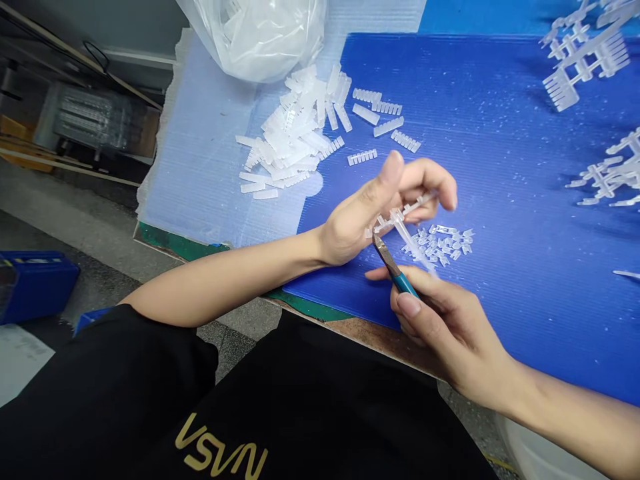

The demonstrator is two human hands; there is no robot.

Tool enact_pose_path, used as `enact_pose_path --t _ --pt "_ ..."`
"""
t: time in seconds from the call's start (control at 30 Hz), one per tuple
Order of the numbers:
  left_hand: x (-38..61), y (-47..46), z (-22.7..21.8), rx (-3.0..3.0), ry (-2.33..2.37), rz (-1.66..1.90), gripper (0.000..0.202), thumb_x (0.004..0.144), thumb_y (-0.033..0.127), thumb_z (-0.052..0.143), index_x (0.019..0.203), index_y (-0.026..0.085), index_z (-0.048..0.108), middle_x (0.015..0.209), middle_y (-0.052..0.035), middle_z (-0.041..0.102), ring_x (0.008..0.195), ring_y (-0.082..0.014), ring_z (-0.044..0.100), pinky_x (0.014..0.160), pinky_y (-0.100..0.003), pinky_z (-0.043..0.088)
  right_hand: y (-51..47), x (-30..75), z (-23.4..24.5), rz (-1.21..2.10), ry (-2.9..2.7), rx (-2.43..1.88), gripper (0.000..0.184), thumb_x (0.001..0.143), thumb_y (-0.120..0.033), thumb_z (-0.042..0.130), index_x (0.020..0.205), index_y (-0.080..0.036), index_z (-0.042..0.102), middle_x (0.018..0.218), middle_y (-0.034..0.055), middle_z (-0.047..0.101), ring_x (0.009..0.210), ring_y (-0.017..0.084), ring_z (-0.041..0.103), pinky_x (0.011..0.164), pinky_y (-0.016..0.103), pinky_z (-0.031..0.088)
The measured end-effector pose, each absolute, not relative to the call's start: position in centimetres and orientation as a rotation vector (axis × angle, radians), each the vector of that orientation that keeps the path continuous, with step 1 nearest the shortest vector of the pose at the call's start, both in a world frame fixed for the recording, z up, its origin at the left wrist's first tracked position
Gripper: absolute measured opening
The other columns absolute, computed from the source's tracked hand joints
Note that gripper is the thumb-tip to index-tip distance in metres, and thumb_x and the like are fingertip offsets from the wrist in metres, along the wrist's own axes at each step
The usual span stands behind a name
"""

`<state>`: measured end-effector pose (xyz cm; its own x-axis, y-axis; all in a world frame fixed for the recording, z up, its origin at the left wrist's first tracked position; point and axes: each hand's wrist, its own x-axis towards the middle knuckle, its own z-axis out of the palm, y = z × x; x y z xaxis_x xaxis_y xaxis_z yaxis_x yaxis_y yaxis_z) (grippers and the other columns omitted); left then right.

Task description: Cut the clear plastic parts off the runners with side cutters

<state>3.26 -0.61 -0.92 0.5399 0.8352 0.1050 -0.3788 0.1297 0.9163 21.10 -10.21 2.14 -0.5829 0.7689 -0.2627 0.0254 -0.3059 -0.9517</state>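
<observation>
My left hand [367, 210] holds a clear plastic sprue [397, 219], a branching frame with small parts on it; the fingers curl around it and the thumb points up. In my right hand [445, 320] is a pair of side cutters [393, 263] with teal handles. Their jaw tips touch or nearly touch the near end of the sprue. Just beyond the sprue, a small heap of clear clips [445, 243] lies on the blue sheet. Farther off, a pile of white comb-like strips [293, 133] spreads leftward, with several single strips [387, 127] beside it.
A blue corrugated sheet [500, 167] covers much of the table. A clear plastic bag [265, 40] stands at the back. Uncut sprues [585, 60] lie at the far right, with more sprues [607, 173] below them. On the floor at left sits a blue bin [40, 280].
</observation>
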Motion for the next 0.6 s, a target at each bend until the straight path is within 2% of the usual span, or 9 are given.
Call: enact_pose_path --t 0.1,0.2,0.3,0.4,0.43,0.53,0.6 --pt "3.6 -0.5 -1.6 1.176 0.614 1.158 0.031 0.106 0.052 0.057 0.1 0.022 0.06 0.085 0.0004 0.046 0.077 -0.0111 0.051 0.085 -0.029 0.048 -11.0 21.2 1.7 1.798 -1.523 -1.051 0.019 0.113 -0.038 0.053 0.125 -0.026 0.062 0.079 -0.0042 0.049 0.062 0.012 0.046 0.06 0.03 0.041" --pt "3.9 -0.1 -2.4 1.392 0.679 1.376 0.018 0.105 0.043 0.057 0.104 0.024 0.056 0.091 0.0015 0.045 0.089 -0.0121 0.06 0.092 -0.033 0.049 -11.3 21.1 1.5 1.599 -1.402 -1.097 0.01 0.108 -0.028 0.061 0.118 -0.029 0.058 0.091 -0.0012 0.054 0.073 0.015 0.054 0.067 0.033 0.046" --pt "4.2 0.2 -2.8 1.605 0.727 1.51 0.019 0.103 0.044 0.051 0.104 0.025 0.054 0.091 0.0015 0.043 0.092 -0.0161 0.065 0.089 -0.038 0.05 -10.3 20.7 1.6 1.396 -1.107 -1.168 0.017 0.105 -0.025 0.067 0.119 -0.029 0.058 0.094 -0.0001 0.055 0.074 0.016 0.056 0.067 0.035 0.048" --pt "4.4 0.3 -2.8 1.736 0.685 1.511 0.021 0.102 0.044 0.054 0.099 0.025 0.047 0.09 0.0014 0.041 0.087 -0.0146 0.062 0.084 -0.036 0.048 -8.3 20.4 1.9 1.346 -0.995 -1.227 0.034 0.1 -0.031 0.077 0.128 -0.028 0.058 0.089 -0.0016 0.058 0.068 0.016 0.056 0.064 0.035 0.047" --pt "4.5 0.2 -2.8 1.766 0.671 1.49 0.02 0.103 0.042 0.054 0.098 0.025 0.045 0.09 0.0015 0.041 0.087 -0.0134 0.061 0.084 -0.035 0.048 -7.7 20.3 1.9 1.351 -0.984 -1.224 0.034 0.099 -0.033 0.079 0.126 -0.027 0.059 0.087 -0.0021 0.059 0.066 0.015 0.056 0.063 0.034 0.047" --pt "4.5 -0.2 -2.7 1.837 0.685 1.468 0.019 0.105 0.037 0.052 0.096 0.023 0.045 0.091 0.0014 0.042 0.092 -0.0129 0.064 0.088 -0.036 0.049 -6.5 20.3 1.9 1.369 -0.942 -1.16 0.016 0.099 -0.03 0.077 0.106 -0.025 0.063 0.08 -0.0035 0.059 0.059 0.013 0.05 0.058 0.032 0.045" --pt "4.5 -0.6 -2.6 1.838 0.73 1.428 0.025 0.103 0.043 0.054 0.094 0.019 0.051 0.094 0.0002 0.044 0.102 -0.0199 0.071 0.09 -0.042 0.051 -6.2 20.5 1.7 1.38 -0.958 -1.139 0.015 0.1 -0.025 0.075 0.096 -0.025 0.061 0.077 -0.0038 0.058 0.059 0.012 0.048 0.059 0.031 0.046"
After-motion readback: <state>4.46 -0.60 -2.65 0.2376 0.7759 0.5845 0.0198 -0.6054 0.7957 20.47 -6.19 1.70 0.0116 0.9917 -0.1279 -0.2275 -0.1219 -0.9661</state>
